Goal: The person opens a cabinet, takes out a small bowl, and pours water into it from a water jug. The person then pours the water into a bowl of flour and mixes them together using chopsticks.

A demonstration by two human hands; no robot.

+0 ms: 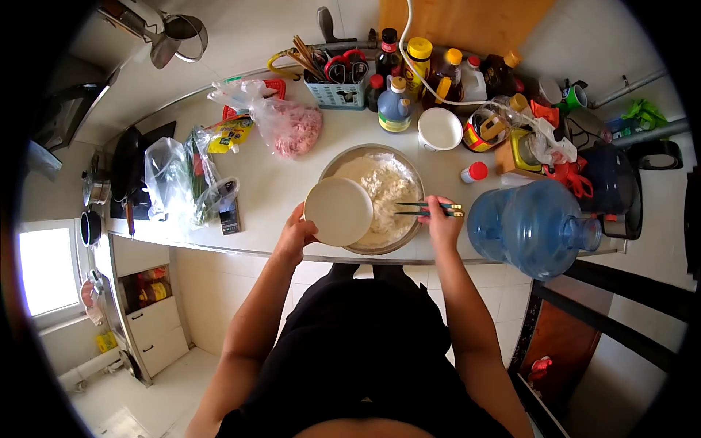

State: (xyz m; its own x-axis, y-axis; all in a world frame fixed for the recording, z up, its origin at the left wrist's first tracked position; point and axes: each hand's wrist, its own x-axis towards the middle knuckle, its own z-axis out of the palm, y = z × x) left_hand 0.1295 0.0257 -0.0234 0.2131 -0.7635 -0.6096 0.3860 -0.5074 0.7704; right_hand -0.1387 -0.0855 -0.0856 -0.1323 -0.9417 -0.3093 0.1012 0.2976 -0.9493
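A wide metal basin (415,171) on the counter holds white flour, partly clumped into lumpy dough (387,186). My left hand (296,232) is closed on the rim of a white bowl (338,212), which is tilted over the basin's left side and hides part of the flour. Whether liquid is in the bowl I cannot tell. In my right hand (443,223) is a pair of dark chopsticks (416,209), their tips reaching over the flour from the right.
A large blue water jug (537,228) lies right of the basin, with a red-capped jar (475,172) behind it. Another white bowl (440,129) and several sauce bottles stand at the back. Bagged minced meat (296,133) and bagged greens (191,175) lie left.
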